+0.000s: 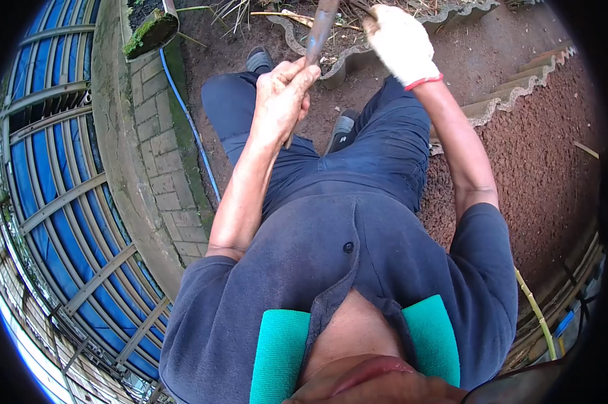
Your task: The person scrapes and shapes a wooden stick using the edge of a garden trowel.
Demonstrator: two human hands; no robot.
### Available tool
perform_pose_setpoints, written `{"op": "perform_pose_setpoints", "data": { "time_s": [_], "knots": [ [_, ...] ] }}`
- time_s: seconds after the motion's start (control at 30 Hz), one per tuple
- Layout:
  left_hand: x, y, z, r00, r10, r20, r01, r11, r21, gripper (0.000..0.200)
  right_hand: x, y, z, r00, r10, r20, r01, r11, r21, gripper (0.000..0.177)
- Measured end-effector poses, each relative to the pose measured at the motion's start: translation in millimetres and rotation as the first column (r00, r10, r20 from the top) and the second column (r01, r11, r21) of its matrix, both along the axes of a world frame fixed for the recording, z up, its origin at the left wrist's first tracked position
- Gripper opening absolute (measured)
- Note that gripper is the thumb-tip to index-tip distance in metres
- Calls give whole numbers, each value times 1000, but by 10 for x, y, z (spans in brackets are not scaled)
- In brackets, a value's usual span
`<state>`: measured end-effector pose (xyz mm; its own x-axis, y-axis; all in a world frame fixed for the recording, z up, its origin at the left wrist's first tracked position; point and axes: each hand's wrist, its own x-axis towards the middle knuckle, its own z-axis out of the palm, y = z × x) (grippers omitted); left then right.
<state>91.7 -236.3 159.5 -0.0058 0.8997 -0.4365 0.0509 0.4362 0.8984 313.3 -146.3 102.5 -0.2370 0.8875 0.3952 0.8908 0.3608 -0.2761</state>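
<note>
My bare left hand (281, 97) is wrapped around a long bar-like tool (322, 30), grey-brown with a few blue specks. The tool runs up past the top edge of the view, and a short end pokes out below my fist. Its kind is not clear. My right hand (401, 44) wears a white work glove with a red cuff. Its fingers are curled near a thin dark piece at the top edge, mostly hidden by the glove. Both hands are raised in front of my knees, above a wavy-edged sheet (347, 57) around dry plant litter.
Corrugated sheet edging (519, 87) borders reddish-brown soil (546, 161) on the right. On the left run a brick path (162, 151), a blue hose (186, 111) and blue panels (54, 182) behind metal bars. A mossy block (150, 34) stands at upper left.
</note>
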Motion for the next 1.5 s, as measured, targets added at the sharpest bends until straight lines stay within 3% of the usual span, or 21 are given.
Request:
{"op": "perform_pose_setpoints", "data": {
  "time_s": [0.07, 0.13, 0.17, 0.27, 0.33, 0.37, 0.4, 0.47, 0.57, 0.6, 0.67, 0.7, 0.8, 0.83, 0.87, 0.93, 1.1, 1.23, 1.33, 1.47, 1.5],
  "knots": [
    [-6, 6, -8, 992, 20, 121, -22, 1000, 21, 38, -38, -69, 43, 998, -24, -55, 34, 981, 190, 21],
    [-10, 62, -98, 960, 107, 258, -111, 994, -1, 47, -215, -254, 134, 971, 180, -156, -120, 935, 334, 13],
    [-55, 99, -163, 941, 90, 327, -97, 995, 7, 40, -324, -417, 263, 977, 171, -126, -148, 974, 171, 15],
    [-109, 133, -161, 955, 37, 295, -27, 999, -35, 32, -351, -551, 164, 951, 310, 2, -295, 903, 314, 17],
    [-103, 116, -93, 955, 11, 297, -5, 1000, -21, 22, -316, -415, 107, 969, 243, -41, -226, 944, 242, 16],
    [-128, 107, -99, 958, -13, 286, 22, 999, -28, 20, -278, -284, 41, 989, 144, -22, -142, 987, 81, 14],
    [-153, 87, -115, 961, -38, 275, 50, 998, -37, 19, -183, -132, -50, 984, 165, -63, -147, 963, 226, 13],
    [-165, 90, -189, 948, -12, 319, 34, 997, -65, 19, -213, -132, 236, 982, -58, -180, 42, 995, -88, 15],
    [-71, 40, -117, 900, 79, 430, -43, 995, -93, 20, -304, -296, 70, 977, 88, -197, -50, 981, 187, 15],
    [-80, 50, -103, 872, 85, 482, -46, 995, -93, 20, -355, -408, 121, 976, 133, -170, -115, 987, 112, 20],
    [-122, 101, -92, 813, 84, 577, -40, 995, -89, 20, -414, -579, 105, 969, 213, -128, -183, 960, 214, 24],
    [-154, 108, -141, 883, 81, 462, -39, 994, -100, 23, -402, -588, 117, 959, 265, -103, -229, 936, 269, 26],
    [-277, 154, -259, 708, -2, 707, 118, 986, -116, 39, -344, -421, -32, 955, 293, -42, -266, 913, 309, 23],
    [-150, 108, -105, 773, 45, 633, 77, 983, -164, 38, -269, -286, -96, 981, 188, -48, -178, 970, 168, 18],
    [-147, 32, -59, 779, 25, 626, 91, 984, -153, 38, -129, -141, -144, 991, 103, -80, -85, 976, 202, 12],
    [-147, -23, -6, 789, -17, 614, 116, 986, -122, 37, -32, -108, 112, 951, -121, -286, 129, 992, 9, 16],
    [-190, 145, -147, 815, -46, 577, 115, 990, -83, 35, -292, -461, 129, 941, 321, -111, -270, 905, 328, 14],
    [-83, 49, -26, 891, -70, 450, 131, 986, -107, 33, -262, -264, -18, 977, 194, -87, -160, 941, 299, 11],
    [-26, -73, -16, 917, -96, 388, 129, 990, -60, 39, -158, -241, 257, 950, -146, -277, 165, 985, 47, 20],
    [-84, 81, -130, 935, -29, 354, 38, 999, -19, 39, -321, -465, -104, 962, 260, -82, -194, 863, 467, 25],
    [-82, 95, -108, 935, -46, 353, 61, 998, -33, 40, -337, -518, 3, 971, 230, -64, -188, 903, 387, 27]
  ]
}}
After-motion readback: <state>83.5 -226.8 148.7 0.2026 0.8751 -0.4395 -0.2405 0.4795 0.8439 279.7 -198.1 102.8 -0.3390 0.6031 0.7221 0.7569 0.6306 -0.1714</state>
